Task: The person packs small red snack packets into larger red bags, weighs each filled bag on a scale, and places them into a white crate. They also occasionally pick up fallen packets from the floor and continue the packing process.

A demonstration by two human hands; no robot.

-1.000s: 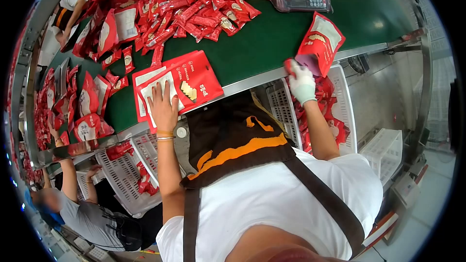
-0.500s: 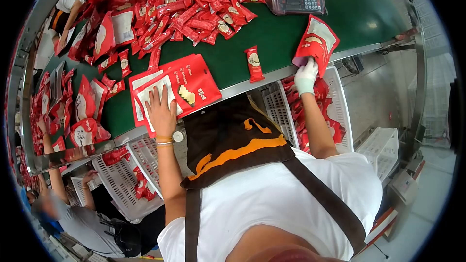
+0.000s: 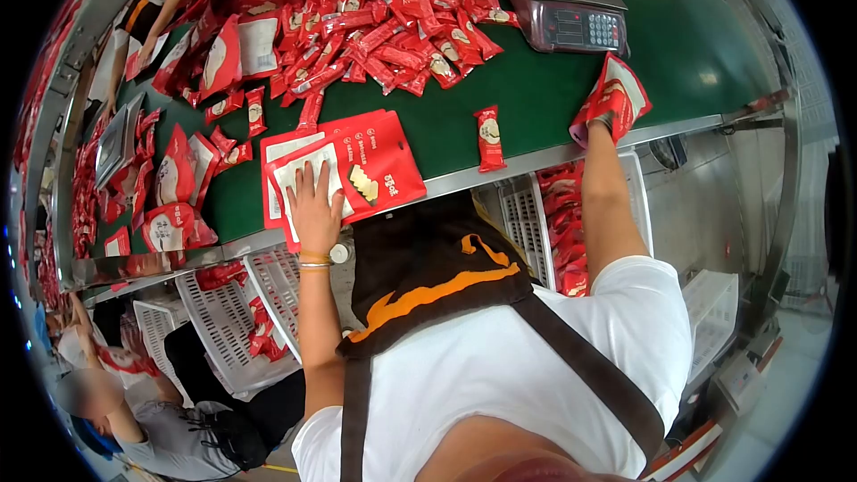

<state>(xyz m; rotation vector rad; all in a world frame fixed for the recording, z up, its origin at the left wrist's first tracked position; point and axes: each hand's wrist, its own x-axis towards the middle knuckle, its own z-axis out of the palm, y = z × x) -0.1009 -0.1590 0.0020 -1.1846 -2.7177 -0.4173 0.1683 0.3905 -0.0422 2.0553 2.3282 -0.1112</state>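
My left hand [image 3: 315, 210] lies flat with its fingers spread on a stack of flat red bags [image 3: 386, 161] at the front edge of the green table. My right hand [image 3: 603, 125] reaches into a red bag [image 3: 619, 98] at the table's edge. That bag stands tilted over my hand, so the fingers are hidden inside it. Between the two hands lies a single small red packet [image 3: 490, 137]. A large heap of small red packets [image 3: 384, 22] spreads behind the stack.
A scale [image 3: 571, 13] stands at the back right. White crates [image 3: 527, 223] with red packets sit below the table's edge, others [image 3: 223, 330] at the lower left. A co-worker [image 3: 178, 428] is at lower left, another person's arm [image 3: 161, 27] at upper left.
The camera view has shifted, moving the table scene rightward. My right hand is deeper in the bag, its white glove now out of sight. The co-worker at lower left has moved with a red-and-white bag.
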